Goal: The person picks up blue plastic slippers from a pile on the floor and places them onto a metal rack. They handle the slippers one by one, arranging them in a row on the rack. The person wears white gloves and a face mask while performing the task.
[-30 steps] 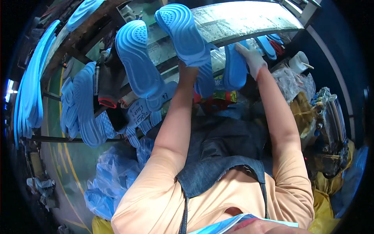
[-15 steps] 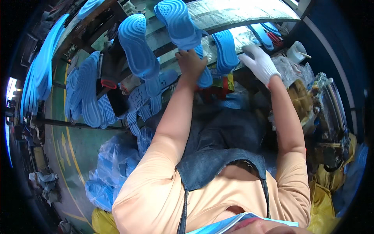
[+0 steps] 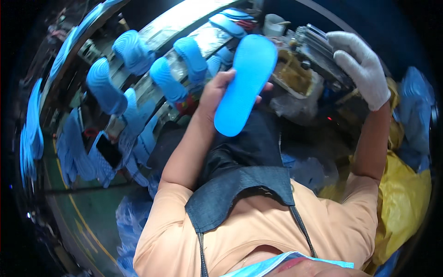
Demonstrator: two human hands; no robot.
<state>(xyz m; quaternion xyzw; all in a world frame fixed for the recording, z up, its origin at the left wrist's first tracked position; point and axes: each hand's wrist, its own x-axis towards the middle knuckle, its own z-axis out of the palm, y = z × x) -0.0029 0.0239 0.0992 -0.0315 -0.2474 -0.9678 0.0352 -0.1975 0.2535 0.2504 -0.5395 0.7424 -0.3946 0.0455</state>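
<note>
My bare left hand is closed round the middle of a light-blue shoe sole, thumb on its near edge and fingertips showing past the other edge. The sole is tilted with its smooth, finely ridged broad face up, in front of my dark apron. Off to the right, my right hand in a white knit glove is raised with thumb and fingers apart and nothing between them. It is above metal bars and a glue-stained yellowish tray.
Stacked blue soles stand along a pale bench at the far left, with more on racks below. A white pot with a stick is at the back. Yellow sacking lies at right, clear plastic bags at lower left.
My left hand has lifted a sole from the bench and brought it nearer. My gloved right hand has moved right, away from the bench. The whole view has turned to the right.
</note>
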